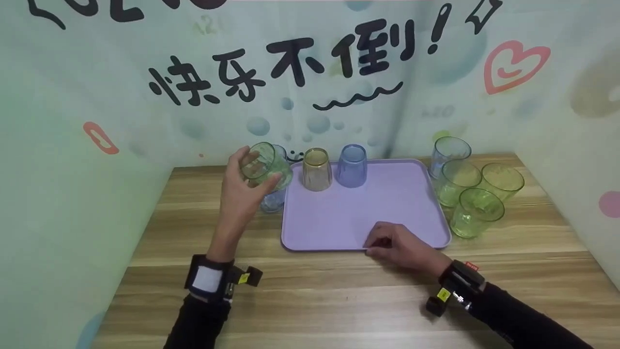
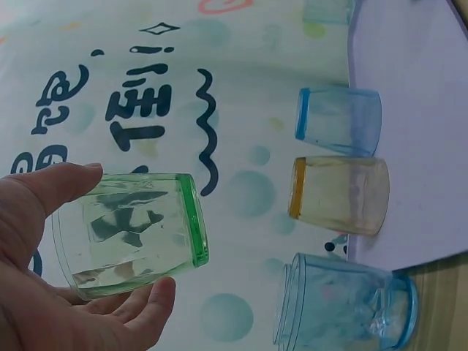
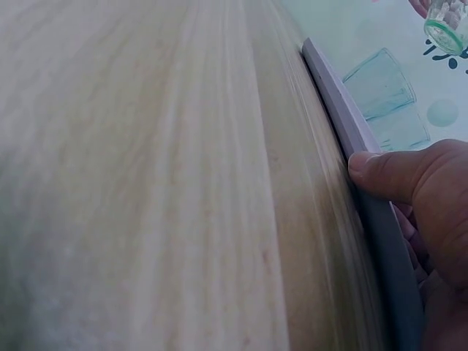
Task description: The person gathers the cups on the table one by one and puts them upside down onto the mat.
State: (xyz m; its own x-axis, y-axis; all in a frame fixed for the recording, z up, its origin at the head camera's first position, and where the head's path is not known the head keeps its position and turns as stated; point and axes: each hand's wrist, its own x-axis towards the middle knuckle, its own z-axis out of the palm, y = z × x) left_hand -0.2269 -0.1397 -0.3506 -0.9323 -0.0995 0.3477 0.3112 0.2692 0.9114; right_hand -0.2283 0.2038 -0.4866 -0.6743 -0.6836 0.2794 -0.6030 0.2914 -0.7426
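Observation:
My left hand point(image 1: 255, 172) grips a clear green glass point(image 1: 267, 166) and holds it tilted in the air beyond the tray's far left corner. In the left wrist view, thumb and fingers wrap that green glass point(image 2: 131, 234). Just below it, a light blue glass point(image 1: 273, 199) stands on the table left of the tray. My right hand point(image 1: 382, 242) pinches the near edge of the lilac tray point(image 1: 387, 203), with the thumb point(image 3: 384, 172) pressed on the tray's rim point(image 3: 344, 117). An amber glass point(image 1: 317, 169) and a blue glass point(image 1: 352, 166) stand upside down along the tray's far edge.
To the right of the tray, a pale blue glass point(image 1: 450, 152) and three green glasses point(image 1: 457, 182) point(image 1: 501, 180) point(image 1: 477, 212) stand upright on the wooden table point(image 1: 339, 300). Printed walls close in the back and both sides.

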